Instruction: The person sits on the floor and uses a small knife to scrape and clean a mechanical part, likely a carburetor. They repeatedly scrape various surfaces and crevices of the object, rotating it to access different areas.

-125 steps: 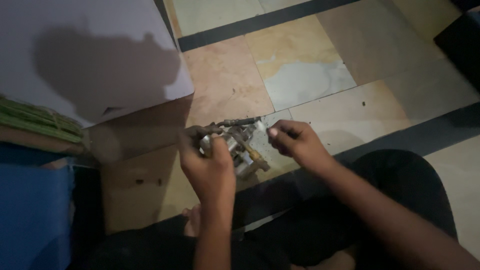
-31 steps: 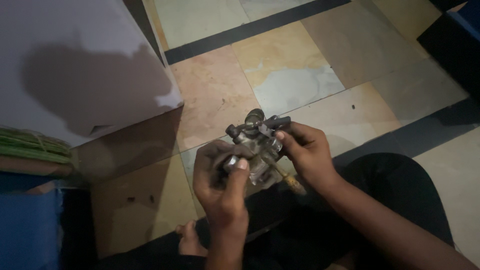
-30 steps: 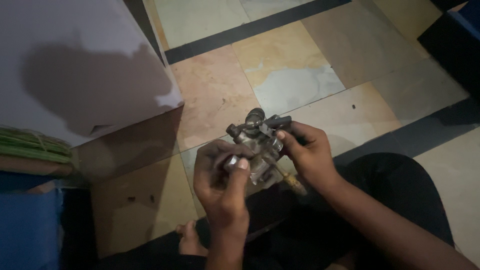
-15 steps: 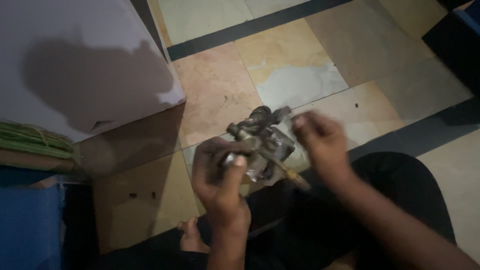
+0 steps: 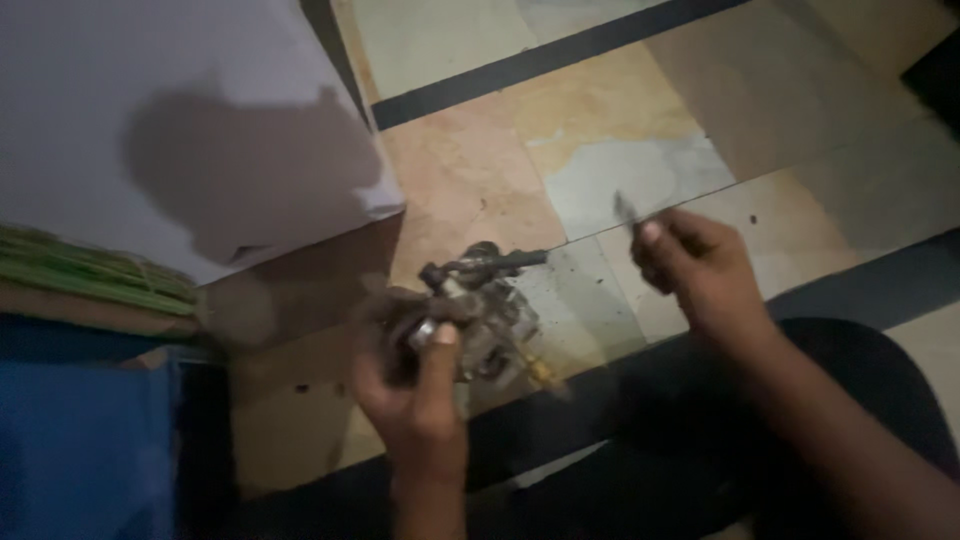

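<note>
The metal assembly (image 5: 480, 315) sits in the left hand (image 5: 415, 385), above the tiled floor (image 5: 600, 140). The right hand (image 5: 700, 270) is off to its right, apart from it, pinching a small thin piece (image 5: 626, 210). A large sheet (image 5: 170, 120) lies beyond the left hand, a stack (image 5: 90, 285) to its left.

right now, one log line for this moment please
left hand: grips grimy metal part | right hand: apart from it, pinching small thin piece | setting: tiled floor, white sheet
</note>
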